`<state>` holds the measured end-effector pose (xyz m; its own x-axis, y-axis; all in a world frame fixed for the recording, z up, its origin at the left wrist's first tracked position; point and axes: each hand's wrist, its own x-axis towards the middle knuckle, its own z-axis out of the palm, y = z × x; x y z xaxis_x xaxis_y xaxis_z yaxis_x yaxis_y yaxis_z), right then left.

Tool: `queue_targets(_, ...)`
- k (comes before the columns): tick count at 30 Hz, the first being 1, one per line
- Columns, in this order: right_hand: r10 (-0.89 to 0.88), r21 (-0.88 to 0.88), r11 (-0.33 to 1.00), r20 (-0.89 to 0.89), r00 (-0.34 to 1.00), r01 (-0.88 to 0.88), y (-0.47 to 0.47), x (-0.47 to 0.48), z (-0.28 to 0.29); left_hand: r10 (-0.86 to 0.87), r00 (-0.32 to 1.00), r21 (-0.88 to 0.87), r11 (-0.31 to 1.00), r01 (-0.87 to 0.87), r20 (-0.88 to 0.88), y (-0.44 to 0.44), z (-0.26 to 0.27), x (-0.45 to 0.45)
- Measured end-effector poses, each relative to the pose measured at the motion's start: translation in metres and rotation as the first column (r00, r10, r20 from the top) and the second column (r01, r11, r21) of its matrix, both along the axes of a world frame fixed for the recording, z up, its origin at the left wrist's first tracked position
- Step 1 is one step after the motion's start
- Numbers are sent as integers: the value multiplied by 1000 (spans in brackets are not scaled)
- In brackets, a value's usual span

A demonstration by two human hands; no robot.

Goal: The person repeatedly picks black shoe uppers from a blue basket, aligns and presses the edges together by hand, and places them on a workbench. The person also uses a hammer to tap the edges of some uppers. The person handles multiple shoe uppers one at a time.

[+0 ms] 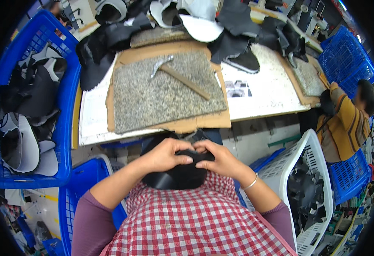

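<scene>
My left hand (pixel 168 155) and my right hand (pixel 220 159) hold a black shoe upper piece (pixel 177 176) over my lap, against a red and white checked apron. Thumbs and fingers of both hands pinch its upper edge, close to each other. Past the hands, on the bench, a granite slab (pixel 148 99) rests on brown cardboard (pixel 171 124). Across the slab lies a hammer (pixel 185 81) with a wooden handle, its metal head towards the back left. What the fingertips grip exactly is partly hidden.
Black and white shoe uppers (pixel 235 48) lie along the bench's back. A blue plastic basket (pixel 68 128) with more uppers stands at left; a white basket (pixel 284 176) with black pieces stands at right. Further right, a person in a striped top (pixel 347 128) sits by another slab (pixel 308 75).
</scene>
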<state>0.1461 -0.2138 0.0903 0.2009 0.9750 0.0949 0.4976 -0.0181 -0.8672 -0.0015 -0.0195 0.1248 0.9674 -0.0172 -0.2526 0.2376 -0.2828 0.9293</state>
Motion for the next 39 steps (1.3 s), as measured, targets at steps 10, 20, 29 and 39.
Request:
queue_targets(10, -284, 477, 856, 757, 588, -200, 28, 32, 140, -265, 674, 655, 625, -425, 690, 66, 195, -11)
queue_targets(20, -111, 707, 681, 358, 927, -192, 80, -58, 29, 665, 597, 335, 495, -802, 448, 11, 28, -63)
queue_targets(29, -291, 345, 901, 32, 956, 262, 140, 38, 35, 205, 553, 536, 136, -833, 808, 153, 118, -36)
queue_targets(39, -341, 489, 832, 78, 937, 262, 172, 33, 51, 161, 632, 588, 250, -769, 758, 119, 127, -79)
